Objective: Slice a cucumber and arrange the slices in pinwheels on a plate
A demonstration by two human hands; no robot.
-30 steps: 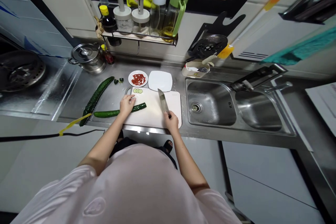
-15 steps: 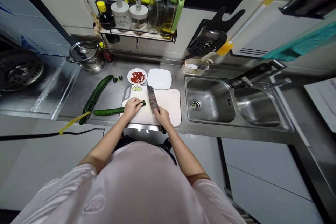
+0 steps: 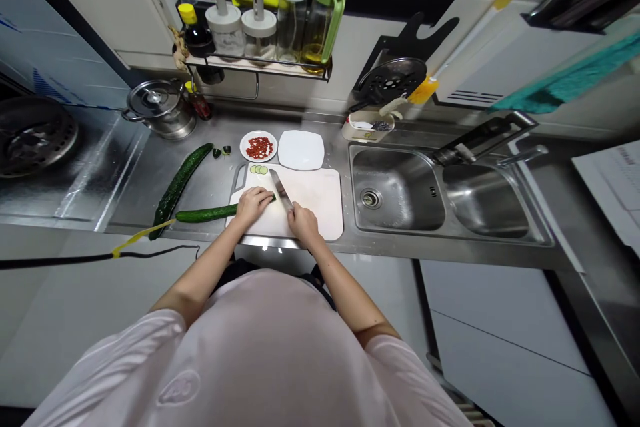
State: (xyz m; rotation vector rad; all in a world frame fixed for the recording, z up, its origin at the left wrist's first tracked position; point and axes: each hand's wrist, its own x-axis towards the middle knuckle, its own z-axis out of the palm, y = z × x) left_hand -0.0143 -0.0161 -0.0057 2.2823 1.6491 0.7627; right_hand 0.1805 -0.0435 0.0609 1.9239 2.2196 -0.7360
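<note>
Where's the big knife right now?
In the head view, the knife is in the right hand, over the white cutting board, by the right-hand end of the cucumber that the left hand holds.

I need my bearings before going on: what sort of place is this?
Most likely a kitchen: there's a double sink on the right, a lidded metal pot on the left, and a white cutting board with cucumber slices between them.

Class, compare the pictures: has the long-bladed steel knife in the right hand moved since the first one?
Yes, leftward: the steel knife is now farther from the fixed double-basin stainless-steel sink and closer to the left hand.
</note>
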